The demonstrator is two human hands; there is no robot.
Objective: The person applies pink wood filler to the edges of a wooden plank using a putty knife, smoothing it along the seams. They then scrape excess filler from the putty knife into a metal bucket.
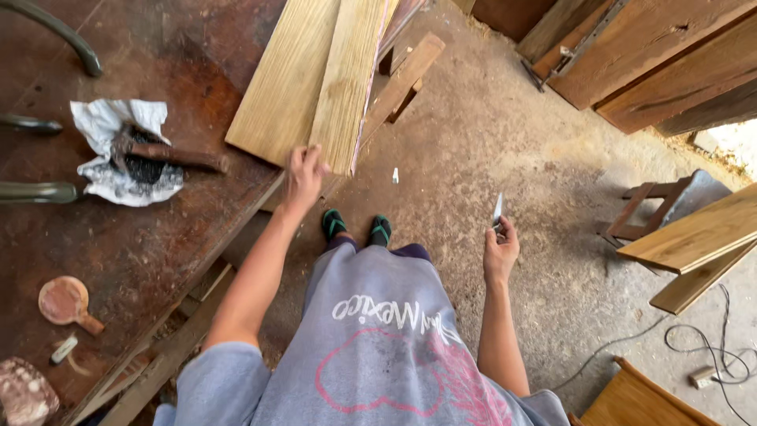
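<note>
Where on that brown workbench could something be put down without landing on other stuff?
The workbench is bare between the crumpled paper with the hammer and the small round wooden paddle. The far corner is crowded with planks, which the left hand touches.

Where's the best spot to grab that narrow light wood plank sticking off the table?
Probably at its near end, where the left hand already is. That end of the narrow plank juts past the edge of the workbench, so fingers can likely wrap under it from the floor side. The rest lies flat on the wider board, leaving no gap.
</note>
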